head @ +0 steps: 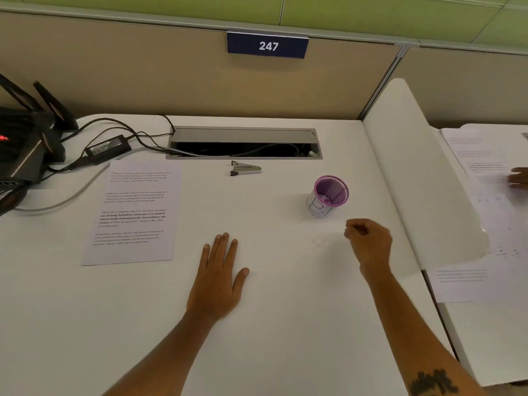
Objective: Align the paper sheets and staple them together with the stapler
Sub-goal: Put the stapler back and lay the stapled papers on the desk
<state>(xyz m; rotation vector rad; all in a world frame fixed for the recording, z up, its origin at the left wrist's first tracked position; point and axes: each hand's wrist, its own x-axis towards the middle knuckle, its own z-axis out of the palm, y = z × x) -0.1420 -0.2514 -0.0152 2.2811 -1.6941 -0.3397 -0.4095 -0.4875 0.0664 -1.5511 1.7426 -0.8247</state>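
Printed paper sheets (133, 212) lie flat in a stack on the left of the white desk (271, 324). A small metal stapler (245, 168) rests at the back, just in front of the cable tray, jaws apart. My left hand (218, 277) lies palm down on the bare desk, fingers together, right of the sheets and holding nothing. Below the purple cup, my right hand (368, 242) hovers with its fingers curled in; whether something tiny is pinched in them I cannot tell.
A purple mesh cup (330, 195) with small bits inside stands at the right. An open cable tray (244, 144) is at the back; a power brick (108, 148), cables and a black router (25, 138) are far left. A white divider (423, 178) bounds the right side, with another person's hand (518, 178) on papers beyond.
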